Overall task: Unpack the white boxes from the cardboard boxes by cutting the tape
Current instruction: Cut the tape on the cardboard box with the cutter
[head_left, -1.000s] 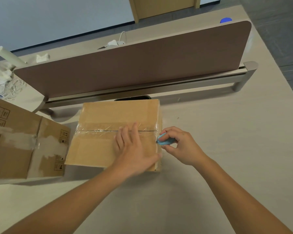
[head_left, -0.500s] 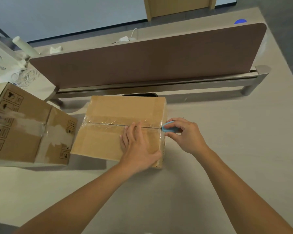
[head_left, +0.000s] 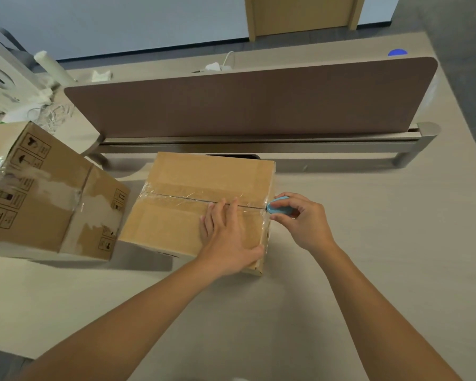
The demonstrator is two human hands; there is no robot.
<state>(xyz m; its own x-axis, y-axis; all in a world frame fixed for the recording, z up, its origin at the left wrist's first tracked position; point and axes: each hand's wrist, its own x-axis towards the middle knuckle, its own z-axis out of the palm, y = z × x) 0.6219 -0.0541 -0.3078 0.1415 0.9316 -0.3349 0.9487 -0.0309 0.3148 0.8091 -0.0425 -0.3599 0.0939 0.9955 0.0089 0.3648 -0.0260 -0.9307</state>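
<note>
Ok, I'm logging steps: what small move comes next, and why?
Probably draw the blue cutter leftward along the taped seam: the right hand holds it at the seam's right end, and the left hand presses the cardboard box down.

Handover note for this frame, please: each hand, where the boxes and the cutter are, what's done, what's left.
Left hand lies flat, pressing down on the middle cardboard box.
Right hand pinches the blue cutter at the right end of the taped seam.
Second cardboard box sits left of it on the desk, taped.
Done: nothing opened, no white box visible.
Left: slit both boxes' tape, unpack.
</note>
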